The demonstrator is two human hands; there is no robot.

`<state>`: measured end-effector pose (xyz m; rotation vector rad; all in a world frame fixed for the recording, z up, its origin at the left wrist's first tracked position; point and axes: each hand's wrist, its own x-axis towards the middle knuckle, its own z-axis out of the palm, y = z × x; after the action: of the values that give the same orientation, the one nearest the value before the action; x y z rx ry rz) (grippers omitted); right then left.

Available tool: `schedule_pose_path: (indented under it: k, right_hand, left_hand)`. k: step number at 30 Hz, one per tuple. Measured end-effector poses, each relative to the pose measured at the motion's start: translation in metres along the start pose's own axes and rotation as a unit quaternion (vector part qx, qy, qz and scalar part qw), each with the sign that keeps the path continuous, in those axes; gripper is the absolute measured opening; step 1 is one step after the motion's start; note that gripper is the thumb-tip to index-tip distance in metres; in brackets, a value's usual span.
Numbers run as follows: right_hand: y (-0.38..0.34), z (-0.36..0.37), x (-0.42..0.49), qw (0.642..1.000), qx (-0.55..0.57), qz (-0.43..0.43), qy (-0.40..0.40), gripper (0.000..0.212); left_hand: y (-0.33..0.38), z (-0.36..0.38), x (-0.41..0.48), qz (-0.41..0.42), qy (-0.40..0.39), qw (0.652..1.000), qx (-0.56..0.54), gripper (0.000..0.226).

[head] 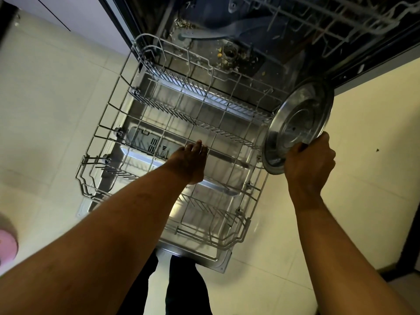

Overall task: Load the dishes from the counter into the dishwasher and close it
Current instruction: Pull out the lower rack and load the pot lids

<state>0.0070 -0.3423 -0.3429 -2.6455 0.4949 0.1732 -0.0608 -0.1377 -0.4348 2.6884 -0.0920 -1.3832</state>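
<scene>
Loading step: right hand (309,162) fingers clamp the round stainless-steel plate (300,123); left hand (191,160), fingers straight, reaches into the grey wire rack (145,101). Next: slot it between tines (227,133).

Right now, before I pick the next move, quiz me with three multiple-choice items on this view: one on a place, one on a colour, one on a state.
1. Where is the steel plate?
A) lying on the floor
B) held in the right hand beside the lower rack
C) on a counter

2. What colour is the rounded object at the picture's left edge?
A) green
B) pink
C) black

3. How does the dishwasher door stand?
A) shut
B) half open
C) folded down, with the lower rack pulled out over it

Answers:
1 B: the right hand grips the steel plate's rim at the rack's right side.
2 B: it shows plainly pink against the pale tiles.
3 C: the rack sits out over the flat steel door.
</scene>
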Motion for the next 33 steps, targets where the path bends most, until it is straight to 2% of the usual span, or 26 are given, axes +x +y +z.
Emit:
schedule_pose_path:
  k: [17,23,33]
  right_hand:
    - [0.004,0.028,0.013,0.997,-0.004,0.046,-0.056,0.04]
    - [-0.002,0.044,0.011,0.991,-0.022,0.042,-0.123,0.043]
    - [-0.002,0.049,0.01,0.991,-0.019,0.061,-0.121,0.049]
  left_hand:
    - [-0.002,0.0,0.01,-0.01,-0.017,1.0,-0.008,0.075]
    - [0.003,-0.002,0.017,-0.006,-0.024,1.0,-0.005,0.076]
    - [-0.003,-0.003,0.016,-0.008,-0.031,0.999,-0.017,0.076]
